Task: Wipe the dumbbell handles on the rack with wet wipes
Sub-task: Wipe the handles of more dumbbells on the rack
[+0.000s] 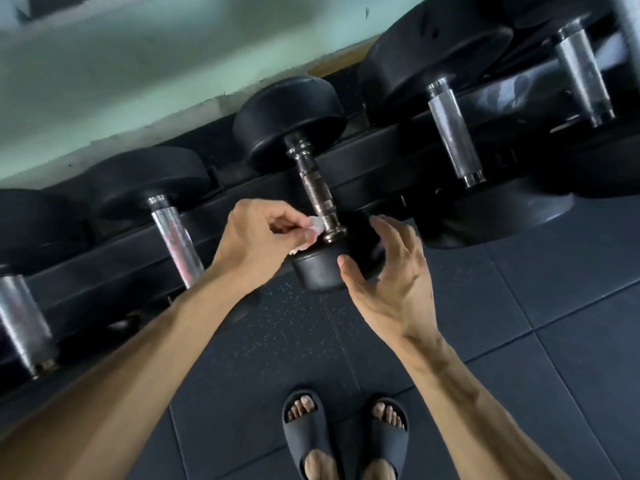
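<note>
A black dumbbell with a chrome handle [313, 181] lies across the black rack [374, 168] in the middle of the view. My left hand [252, 233] pinches a small white wet wipe [313, 230] against the near end of that handle, beside the collar. My right hand [391, 271] is spread with relaxed fingers around the near black head [318, 271] of the same dumbbell, thumb on its rim. It holds nothing else.
More dumbbells with silver handles rest on the rack: one to the left [175, 237], one at the far left [22, 323], two to the right [452, 133] [581, 71]. A pale green wall [138, 64] rises behind. Dark rubber floor tiles [554, 306] and my sandalled feet [343, 434] lie below.
</note>
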Available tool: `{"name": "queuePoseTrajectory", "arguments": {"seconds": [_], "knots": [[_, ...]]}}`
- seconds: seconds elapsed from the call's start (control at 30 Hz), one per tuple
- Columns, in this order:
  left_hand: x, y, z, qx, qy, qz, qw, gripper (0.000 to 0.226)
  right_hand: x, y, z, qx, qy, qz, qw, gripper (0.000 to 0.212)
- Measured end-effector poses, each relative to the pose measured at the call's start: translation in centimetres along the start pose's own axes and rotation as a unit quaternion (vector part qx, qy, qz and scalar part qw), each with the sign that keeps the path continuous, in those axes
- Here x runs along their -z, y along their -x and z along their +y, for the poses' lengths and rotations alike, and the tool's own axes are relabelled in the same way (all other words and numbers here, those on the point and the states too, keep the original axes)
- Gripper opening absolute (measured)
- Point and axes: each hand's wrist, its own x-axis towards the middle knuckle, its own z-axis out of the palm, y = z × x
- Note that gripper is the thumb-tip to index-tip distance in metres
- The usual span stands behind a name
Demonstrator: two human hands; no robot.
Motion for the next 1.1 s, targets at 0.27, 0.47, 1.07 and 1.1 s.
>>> {"name": "queuePoseTrajectory", "arguments": {"seconds": [0.27, 0.47, 1.07, 1.1], "knots": [[4.3, 6.6, -0.2, 0.132, 0.319, 0.080, 0.935, 0.014, -3.1, 1.5, -6.7, 0.126, -0.134, -0.065, 0.981, 0.053], [7.4, 9.1, -3.5, 0.140, 0.317, 0.101, 0.933, 0.008, -6.0, 2.7, -9.6, 0.144, -0.181, -0.132, 0.964, 0.013], [2.8, 7.2, -13.9, 0.118, 0.042, 0.306, 0.944, 0.038, -13.9, -3.3, -10.0, -0.031, -0.178, -0.126, 0.975, 0.007], [2.8, 7.1, -14.1, 0.112, 0.042, 0.311, 0.943, 0.040, -14.6, -4.0, -10.1, -0.035, -0.181, -0.122, 0.975, 0.010]]}}
